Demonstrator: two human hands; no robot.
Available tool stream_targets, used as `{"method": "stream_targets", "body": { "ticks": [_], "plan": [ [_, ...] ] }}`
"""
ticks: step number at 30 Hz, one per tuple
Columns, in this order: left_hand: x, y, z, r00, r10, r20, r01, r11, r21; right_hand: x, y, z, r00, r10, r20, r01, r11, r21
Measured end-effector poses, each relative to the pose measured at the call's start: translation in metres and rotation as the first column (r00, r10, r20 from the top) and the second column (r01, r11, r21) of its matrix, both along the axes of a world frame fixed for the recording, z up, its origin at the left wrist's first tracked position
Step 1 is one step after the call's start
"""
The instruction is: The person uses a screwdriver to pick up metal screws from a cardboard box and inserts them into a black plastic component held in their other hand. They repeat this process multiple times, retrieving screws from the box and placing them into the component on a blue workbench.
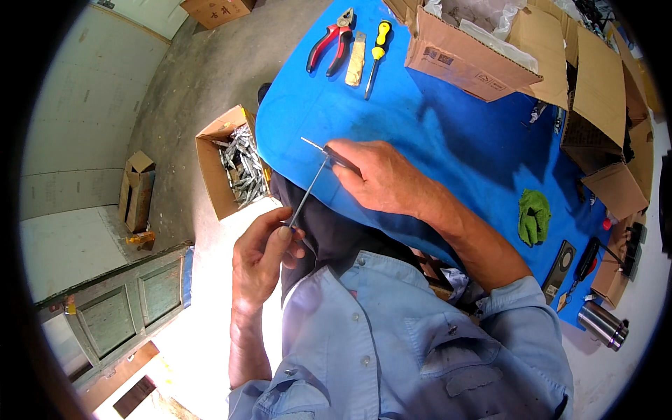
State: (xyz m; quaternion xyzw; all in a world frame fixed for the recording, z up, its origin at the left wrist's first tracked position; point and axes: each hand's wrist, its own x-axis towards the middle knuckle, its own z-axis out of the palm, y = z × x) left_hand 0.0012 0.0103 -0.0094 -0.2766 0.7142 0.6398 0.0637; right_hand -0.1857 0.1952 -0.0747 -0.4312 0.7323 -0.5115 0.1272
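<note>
Between thumb and fingers my left hand (269,245) pinches a thin metal shaft (308,192); a small bluish end shows at the fingertips, the rest is hidden in the hand. The shaft slants up to a small grey metal part (341,161) with a thin pin sticking out to the left. That part is gripped in my right hand (381,175), whose fingers cover much of it. The shaft's tip meets or lies very close to the part; I cannot tell which. Both hands are above my lap, at the edge of the blue-covered table (434,161).
Pliers (341,38), a tape-wrapped tool (356,61) and a yellow screwdriver (378,52) lie at the far side. A carton (472,63) stands far right, a green cloth (534,218) nearer. Left of the table, a box (217,178) holds many metal parts (245,168). A steel cup (602,325) is at right.
</note>
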Motion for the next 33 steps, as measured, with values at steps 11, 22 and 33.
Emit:
{"method": "stream_targets", "body": {
  "ticks": [11,22,33],
  "plan": [
    [0.0,0.007,-0.002,0.997,0.041,-0.058,-0.051,0.983,-0.175,0.001,0.0,-0.001,1.0,-0.006,-0.019,0.006,1.0,-0.024],
    [-0.003,0.006,0.003,0.999,-0.035,-0.039,0.033,0.999,-0.035,0.0,0.0,0.001,1.0,-0.007,-0.003,0.007,1.0,-0.01],
    [-0.011,0.01,0.005,0.994,0.107,-0.028,-0.11,0.987,-0.114,-0.004,0.002,0.004,0.98,-0.015,0.2,0.013,1.0,0.014]
  ]
}}
